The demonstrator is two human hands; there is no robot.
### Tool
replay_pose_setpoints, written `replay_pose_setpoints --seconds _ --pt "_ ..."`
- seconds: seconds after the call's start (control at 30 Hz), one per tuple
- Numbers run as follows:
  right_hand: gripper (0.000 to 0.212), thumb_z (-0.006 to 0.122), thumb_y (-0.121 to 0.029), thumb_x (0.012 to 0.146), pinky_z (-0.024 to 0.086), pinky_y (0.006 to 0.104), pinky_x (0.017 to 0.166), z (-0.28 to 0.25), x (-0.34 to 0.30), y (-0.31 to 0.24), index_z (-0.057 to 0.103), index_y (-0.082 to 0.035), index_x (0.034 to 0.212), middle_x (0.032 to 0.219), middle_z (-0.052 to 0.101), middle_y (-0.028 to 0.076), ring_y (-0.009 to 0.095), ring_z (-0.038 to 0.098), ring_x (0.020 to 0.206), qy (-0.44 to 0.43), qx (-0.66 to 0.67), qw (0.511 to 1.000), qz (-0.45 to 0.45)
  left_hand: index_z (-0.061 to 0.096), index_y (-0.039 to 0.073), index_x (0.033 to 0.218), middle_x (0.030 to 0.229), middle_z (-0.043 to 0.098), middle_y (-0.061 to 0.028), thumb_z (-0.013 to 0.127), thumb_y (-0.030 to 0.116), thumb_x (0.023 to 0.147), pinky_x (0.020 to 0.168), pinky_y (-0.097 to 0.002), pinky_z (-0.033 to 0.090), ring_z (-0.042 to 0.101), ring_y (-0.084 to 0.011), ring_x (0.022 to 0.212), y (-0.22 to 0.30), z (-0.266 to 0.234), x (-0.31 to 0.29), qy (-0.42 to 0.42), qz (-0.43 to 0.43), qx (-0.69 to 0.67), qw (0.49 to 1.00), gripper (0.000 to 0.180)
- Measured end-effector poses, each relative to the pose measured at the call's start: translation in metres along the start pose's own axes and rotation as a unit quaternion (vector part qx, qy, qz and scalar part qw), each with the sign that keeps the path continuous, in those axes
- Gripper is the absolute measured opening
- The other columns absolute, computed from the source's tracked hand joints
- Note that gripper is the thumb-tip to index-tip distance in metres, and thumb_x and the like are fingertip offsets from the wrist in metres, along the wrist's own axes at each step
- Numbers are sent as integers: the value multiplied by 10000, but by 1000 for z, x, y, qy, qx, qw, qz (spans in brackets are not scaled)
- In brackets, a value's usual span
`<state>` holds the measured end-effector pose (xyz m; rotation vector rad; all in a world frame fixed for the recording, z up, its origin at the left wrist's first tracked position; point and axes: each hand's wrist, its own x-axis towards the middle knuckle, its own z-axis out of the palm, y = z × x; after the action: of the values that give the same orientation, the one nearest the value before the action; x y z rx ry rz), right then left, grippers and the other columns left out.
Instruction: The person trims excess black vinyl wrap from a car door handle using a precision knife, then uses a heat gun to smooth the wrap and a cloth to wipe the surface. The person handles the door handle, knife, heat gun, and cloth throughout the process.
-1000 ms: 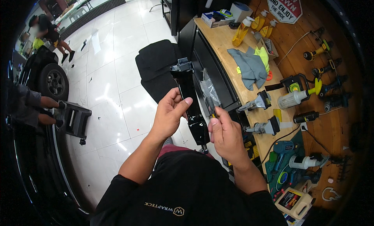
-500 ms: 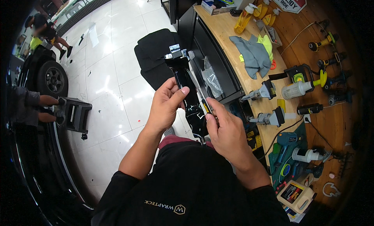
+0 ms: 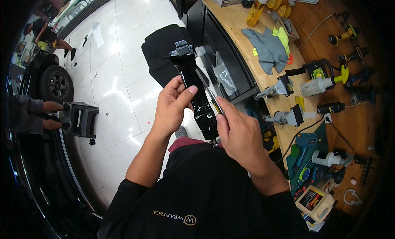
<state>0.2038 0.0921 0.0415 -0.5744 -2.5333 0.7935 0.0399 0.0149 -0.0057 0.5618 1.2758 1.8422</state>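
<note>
My left hand [image 3: 176, 107] is closed round the side of a long glossy black car trim part [image 3: 200, 103], thumb on its upper face. The part slants across in front of my body, with a grey metallic fitting [image 3: 182, 48] at its far end and a small metal stub at its near end. In my right hand [image 3: 238, 130], between thumb and fingers, is a slim cutter knife [image 3: 213, 99], silver with a yellow and black section. It lies along the part's right edge, pointing away from me. Whether its tip touches the part, I cannot tell.
On the right runs a wooden workbench [image 3: 234, 23] with spray bottles, grey cloth [image 3: 267, 49], clamps and power tools. A black padded seat [image 3: 158, 53] stands beyond the part. To the left are a black car [image 3: 41, 169], a step stool [image 3: 84, 119] and other people.
The trim part has turned slightly, so its far-end fitting shows differently and sits a little further left. My right hand and the knife have shifted slightly. My left hand keeps its grip.
</note>
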Motion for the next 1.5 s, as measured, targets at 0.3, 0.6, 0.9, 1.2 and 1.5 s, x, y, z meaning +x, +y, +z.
replay_pose_setpoints --seconds 0.3,0.6,0.9,1.2,1.5 --pt "370 584 -52 845 506 397 578 -2 0 -2 549 70 1192 771 635 181 310 642 644 -17 -14 1000 -8 535 -13 1175 859 626 -4 587 113 913 567 -182 435 540 -33 677 -1 -6 0 4 3 17 1000 296" --pt "366 595 -34 835 501 381 564 -3 -3 -8 554 72 1183 751 629 173 297 636 626 -37 -3 999 -2 511 -19 1170 971 662 -137 584 140 909 701 -266 542 662 -139 823 2 -17 3 -6 11 37 999 314" --pt "359 599 -25 832 499 376 552 -2 -9 -11 558 72 1175 727 621 162 284 631 610 -45 -12 999 -7 513 -19 1170 963 667 -136 585 148 912 699 -266 543 662 -135 810 4 -22 3 -4 29 42 999 316" --pt "353 595 -9 829 508 365 569 -5 -17 -14 567 72 1172 784 627 186 294 637 636 -67 -13 998 12 507 -25 1195 963 674 -134 589 157 915 696 -263 541 664 -131 809 7 -24 2 -5 47 55 997 344" --pt "364 603 -20 832 499 361 532 -8 -24 -14 556 88 1177 712 612 161 255 624 584 -77 -20 997 -3 507 -27 1203 975 677 -128 600 179 912 706 -266 541 669 -132 821 6 -24 1 -6 58 68 996 369"
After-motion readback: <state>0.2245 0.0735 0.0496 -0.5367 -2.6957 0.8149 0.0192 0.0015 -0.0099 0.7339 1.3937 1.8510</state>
